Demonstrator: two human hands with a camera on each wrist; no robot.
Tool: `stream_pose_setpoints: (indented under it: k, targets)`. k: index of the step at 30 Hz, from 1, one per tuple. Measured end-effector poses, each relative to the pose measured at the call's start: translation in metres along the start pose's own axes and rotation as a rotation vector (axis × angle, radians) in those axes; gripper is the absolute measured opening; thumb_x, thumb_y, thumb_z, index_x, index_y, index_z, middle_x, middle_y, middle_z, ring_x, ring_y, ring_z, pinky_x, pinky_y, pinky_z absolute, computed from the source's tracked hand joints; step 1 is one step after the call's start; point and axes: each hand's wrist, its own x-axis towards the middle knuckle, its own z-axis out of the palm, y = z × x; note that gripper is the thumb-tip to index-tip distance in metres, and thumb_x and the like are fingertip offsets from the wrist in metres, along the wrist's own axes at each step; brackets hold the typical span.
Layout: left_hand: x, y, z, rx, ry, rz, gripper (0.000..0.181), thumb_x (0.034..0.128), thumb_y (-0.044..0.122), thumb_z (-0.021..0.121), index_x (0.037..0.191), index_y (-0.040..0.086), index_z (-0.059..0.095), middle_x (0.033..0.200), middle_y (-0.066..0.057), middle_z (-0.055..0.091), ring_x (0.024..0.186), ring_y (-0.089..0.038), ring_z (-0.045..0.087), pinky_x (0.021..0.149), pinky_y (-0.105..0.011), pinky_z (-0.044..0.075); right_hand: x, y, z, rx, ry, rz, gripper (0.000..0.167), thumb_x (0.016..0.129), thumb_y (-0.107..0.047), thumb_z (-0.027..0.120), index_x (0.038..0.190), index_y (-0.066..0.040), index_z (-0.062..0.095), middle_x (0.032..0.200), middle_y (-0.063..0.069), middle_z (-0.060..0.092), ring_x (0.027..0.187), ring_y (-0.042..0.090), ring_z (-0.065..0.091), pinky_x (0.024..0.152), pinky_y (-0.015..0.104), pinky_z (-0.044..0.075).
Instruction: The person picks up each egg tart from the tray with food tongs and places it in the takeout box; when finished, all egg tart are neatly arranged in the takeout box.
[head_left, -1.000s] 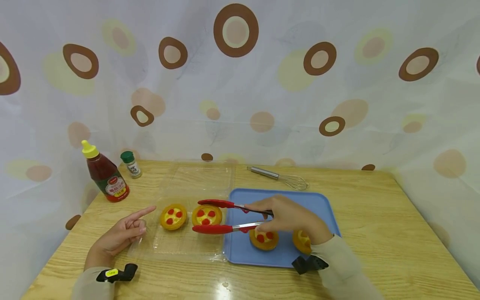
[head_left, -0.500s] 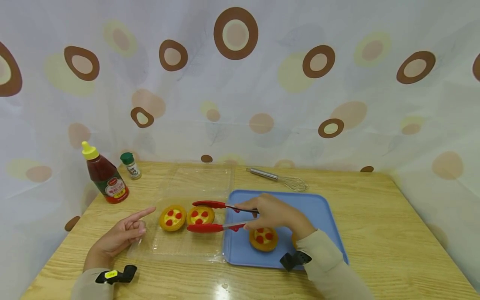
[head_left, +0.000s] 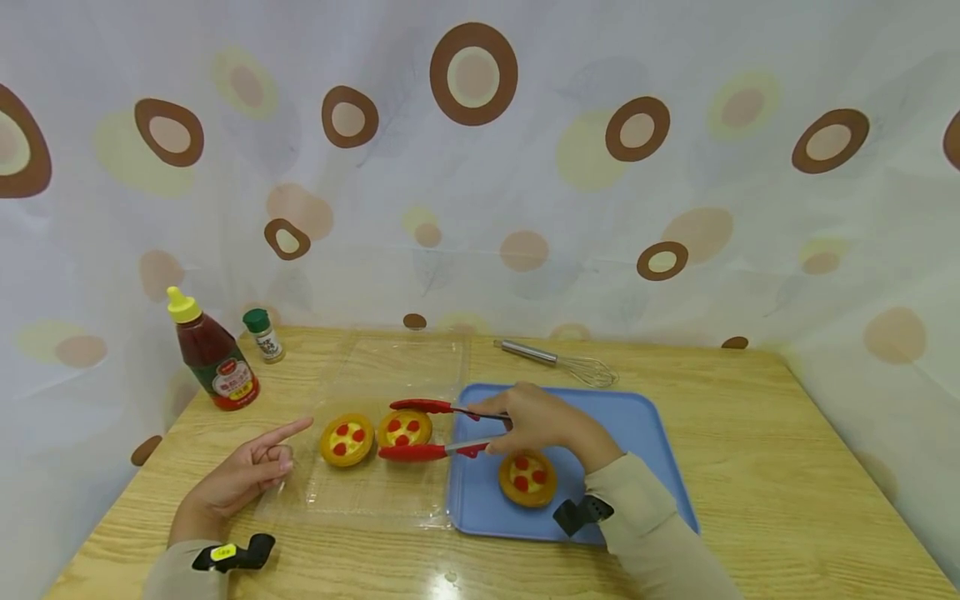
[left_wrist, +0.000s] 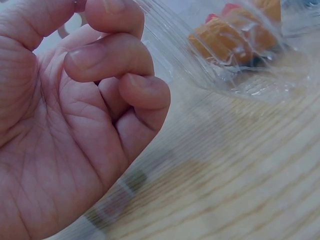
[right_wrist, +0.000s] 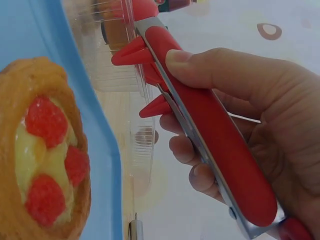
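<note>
Tongs, long axis crosswise, tips leftward astride tart, right hand curled round them; left hand half-curled, index straight.

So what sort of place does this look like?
Probably a staged food-prep table: red-tipped tongs and a wire whisk suggest kitchen work, while the patterned sheet right behind looks like a backdrop.

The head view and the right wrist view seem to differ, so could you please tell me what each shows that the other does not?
Only the head view shows the left hand and the green-capped jar.

Only the right wrist view shows the red handle grip of the tongs, with the thumb resting on it.

Both show the right hand, the tongs, the clear container and a tart on the blue tray.
</note>
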Motion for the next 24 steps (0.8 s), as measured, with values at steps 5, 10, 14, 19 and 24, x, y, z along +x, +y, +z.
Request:
stream_pose_setpoints:
  k: [5, 10, 14, 19, 24]
  targets:
    - [0.001, 0.001, 0.0, -0.001, -0.023, 0.012, 0.059, 0.0966, -0.01, 0.035, 0.145, 0.023, 0.04, 0.081, 0.007, 0.053, 0.063, -0.018, 0.029, 0.056, -0.029, 0.024, 0.004, -0.004, -0.005, -0.054, -0.014, -0.01, 0.055, 0.079, -0.016, 0.077, 0.129, -0.003, 0.058, 0.05, -0.007, 0.042, 0.041, 0.003, 0.028, 0.043, 0.018, 0.028]
    - [0.002, 0.001, 0.0, -0.011, -0.063, 0.036, 0.058, 0.0972, -0.01, 0.033, 0.146, 0.021, 0.037, 0.081, 0.004, 0.051, 0.064, -0.019, 0.029, 0.056, -0.03, 0.023, 0.009, -0.009, -0.011, -0.101, -0.048, -0.005, 0.057, 0.078, -0.017, 0.077, 0.13, -0.006, 0.057, 0.047, -0.009, 0.038, 0.04, 0.005, 0.024, 0.047, 0.018, 0.029]
    - [0.001, 0.002, -0.001, -0.018, -0.054, 0.026, 0.058, 0.0972, -0.01, 0.034, 0.146, 0.021, 0.039, 0.081, 0.005, 0.052, 0.064, -0.019, 0.029, 0.056, -0.03, 0.023, 0.01, -0.009, -0.012, -0.1, -0.06, 0.001, 0.057, 0.078, -0.017, 0.078, 0.13, -0.006, 0.058, 0.061, -0.005, 0.056, 0.043, 0.005, 0.028, 0.049, 0.019, 0.033]
    - [0.0, 0.001, -0.001, -0.016, -0.009, -0.005, 0.058, 0.097, -0.01, 0.035, 0.144, 0.024, 0.041, 0.082, 0.008, 0.056, 0.064, -0.017, 0.031, 0.057, -0.029, 0.024, 0.01, -0.006, -0.009, -0.072, -0.052, 0.016, 0.058, 0.078, -0.017, 0.078, 0.131, -0.007, 0.058, 0.084, 0.0, 0.068, 0.044, 0.005, 0.031, 0.049, 0.02, 0.033]
    - [0.0, 0.0, -0.001, -0.019, -0.002, -0.006, 0.059, 0.0967, -0.011, 0.034, 0.143, 0.024, 0.042, 0.081, 0.008, 0.056, 0.064, -0.017, 0.029, 0.057, -0.029, 0.023, 0.009, -0.003, -0.007, -0.038, -0.043, 0.005, 0.059, 0.077, -0.017, 0.079, 0.131, -0.007, 0.057, 0.063, -0.005, 0.053, 0.045, 0.004, 0.033, 0.047, 0.019, 0.032]
